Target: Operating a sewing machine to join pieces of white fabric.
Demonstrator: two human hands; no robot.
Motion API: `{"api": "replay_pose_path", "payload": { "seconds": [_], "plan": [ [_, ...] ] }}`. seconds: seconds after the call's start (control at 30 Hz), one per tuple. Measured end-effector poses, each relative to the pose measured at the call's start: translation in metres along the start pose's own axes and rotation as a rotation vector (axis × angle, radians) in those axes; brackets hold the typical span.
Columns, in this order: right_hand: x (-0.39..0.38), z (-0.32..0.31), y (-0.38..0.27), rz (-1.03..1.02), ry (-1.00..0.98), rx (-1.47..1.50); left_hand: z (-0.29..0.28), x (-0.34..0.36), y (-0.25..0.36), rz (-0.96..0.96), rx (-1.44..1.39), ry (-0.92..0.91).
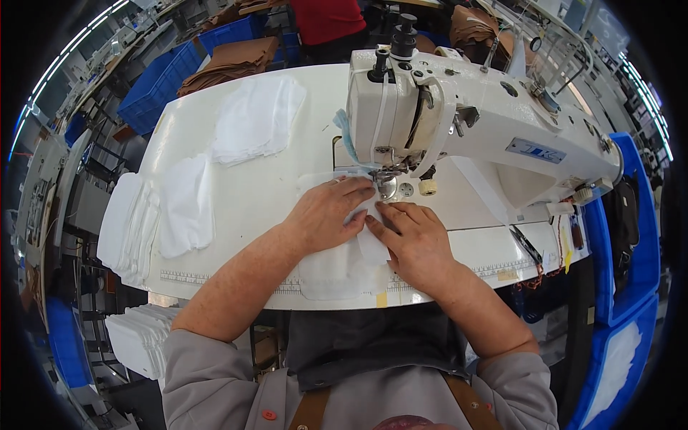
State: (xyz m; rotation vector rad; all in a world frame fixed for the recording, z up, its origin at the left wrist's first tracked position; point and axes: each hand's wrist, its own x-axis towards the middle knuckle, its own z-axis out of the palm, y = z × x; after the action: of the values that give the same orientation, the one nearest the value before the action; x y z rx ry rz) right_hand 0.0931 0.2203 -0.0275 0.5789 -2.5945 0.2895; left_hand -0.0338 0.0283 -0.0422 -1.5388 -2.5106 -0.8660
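A white sewing machine [494,107] stands on the pale table [265,201]. A thin white fabric piece [333,276] lies below its needle area and reaches down over the table's front edge. My left hand [326,211] grips this fabric just left of the presser foot [387,185], its fingertips close to the foot. From the right, my right hand [416,244] closes on the same fabric, with thumb and fingers bent near the left thumb. A narrow folded strip of the cloth shows between both hands. The fingers partly hide the fabric at the needle.
White fabric stacks [258,118] lie at the table's back left, with more piles [129,229] at its left edge. Black thread snips [527,244] rest at the right. Blue bins [623,287] stand beside the table. Behind it are brown pieces [233,64] and a person in red [330,20].
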Motion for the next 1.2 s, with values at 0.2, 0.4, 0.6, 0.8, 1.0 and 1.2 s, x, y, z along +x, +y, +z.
{"api": "replay_pose_path", "payload": {
  "seconds": [0.2, 0.4, 0.6, 0.8, 1.0, 1.2],
  "plan": [
    [-0.004, 0.006, 0.005, 0.0, 0.002, 0.025, -0.002, 0.001, 0.0, 0.072, 0.072, 0.026],
    [-0.002, 0.001, 0.004, -0.001, -0.015, 0.015, -0.005, 0.001, 0.005, 0.066, 0.071, 0.017],
    [-0.002, 0.002, 0.005, 0.009, -0.013, 0.012, -0.005, 0.004, 0.004, 0.054, 0.048, 0.012],
    [0.0, 0.006, 0.005, 0.012, -0.008, 0.012, -0.005, 0.003, 0.001, 0.043, 0.035, 0.011],
    [-0.001, 0.003, 0.007, 0.008, 0.003, 0.008, -0.006, 0.006, 0.002, 0.049, 0.044, 0.001],
    [-0.001, 0.005, 0.007, 0.009, 0.006, -0.004, -0.012, 0.006, 0.004, 0.029, 0.078, -0.042]
  ]
}}
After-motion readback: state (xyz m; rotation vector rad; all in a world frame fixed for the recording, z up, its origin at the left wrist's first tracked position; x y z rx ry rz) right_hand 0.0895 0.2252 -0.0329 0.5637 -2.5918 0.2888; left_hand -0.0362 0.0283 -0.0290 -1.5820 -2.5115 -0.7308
